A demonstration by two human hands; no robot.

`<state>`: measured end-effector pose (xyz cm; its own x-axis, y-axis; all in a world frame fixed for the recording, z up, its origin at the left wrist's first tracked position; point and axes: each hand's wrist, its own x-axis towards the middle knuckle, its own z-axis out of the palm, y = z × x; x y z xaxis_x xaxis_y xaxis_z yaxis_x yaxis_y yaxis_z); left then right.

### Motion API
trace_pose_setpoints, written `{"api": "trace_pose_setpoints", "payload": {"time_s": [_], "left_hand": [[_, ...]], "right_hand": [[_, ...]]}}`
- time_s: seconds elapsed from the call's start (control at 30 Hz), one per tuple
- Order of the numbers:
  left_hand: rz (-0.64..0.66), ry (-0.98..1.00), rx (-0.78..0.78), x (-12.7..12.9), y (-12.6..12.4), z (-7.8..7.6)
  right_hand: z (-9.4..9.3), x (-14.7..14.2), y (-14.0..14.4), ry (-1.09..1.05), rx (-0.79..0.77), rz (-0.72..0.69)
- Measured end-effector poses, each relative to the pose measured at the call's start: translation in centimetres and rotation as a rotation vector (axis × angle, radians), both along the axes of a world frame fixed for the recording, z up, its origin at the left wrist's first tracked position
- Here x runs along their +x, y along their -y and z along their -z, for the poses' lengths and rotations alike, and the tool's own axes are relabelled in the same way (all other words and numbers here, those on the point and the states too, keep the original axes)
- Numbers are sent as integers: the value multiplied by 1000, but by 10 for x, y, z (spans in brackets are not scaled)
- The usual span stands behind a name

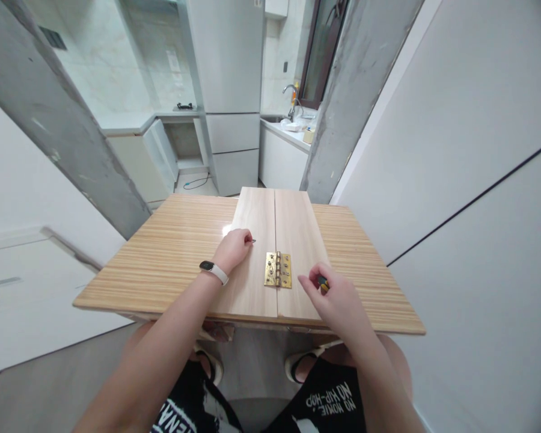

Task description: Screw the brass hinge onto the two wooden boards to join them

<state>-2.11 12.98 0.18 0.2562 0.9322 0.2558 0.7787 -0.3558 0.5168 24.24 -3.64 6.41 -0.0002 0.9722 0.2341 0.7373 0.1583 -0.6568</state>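
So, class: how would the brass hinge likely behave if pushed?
The brass hinge lies flat across the seam of two boards, so it probably slides rather than rolls. Being metal, it is likely stiff and heavy for its size, though it may fold.

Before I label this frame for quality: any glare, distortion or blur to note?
Head view: a bright glare spot on the table beside the left hand; wide-angle bending tilts the concrete pillars; dark vignette in the right corners; brass hinge is sharp, and the object in the right hand too small to identify.

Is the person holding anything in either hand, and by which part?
The left hand pinches a small dark pin-like thing by one end. The right hand grips a black-and-yellow object, mostly hidden, so which part cannot be told.
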Motion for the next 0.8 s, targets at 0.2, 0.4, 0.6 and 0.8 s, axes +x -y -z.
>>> {"api": "trace_pose_setpoints", "payload": {"time_s": [0.2, 0.4, 0.6, 0.8], "left_hand": [[12, 18, -22, -1, 16, -4], [142, 169, -51, 2, 65, -19], [250, 198, -104, 12, 99, -24], [290, 144, -110, 21, 105, -17]], "right_hand": [[21, 3, 16, 206, -187, -96], [36, -7, 27, 353, -198, -176], [36, -10, 29, 326, -206, -172], [39, -7, 29, 354, -210, -171]]}}
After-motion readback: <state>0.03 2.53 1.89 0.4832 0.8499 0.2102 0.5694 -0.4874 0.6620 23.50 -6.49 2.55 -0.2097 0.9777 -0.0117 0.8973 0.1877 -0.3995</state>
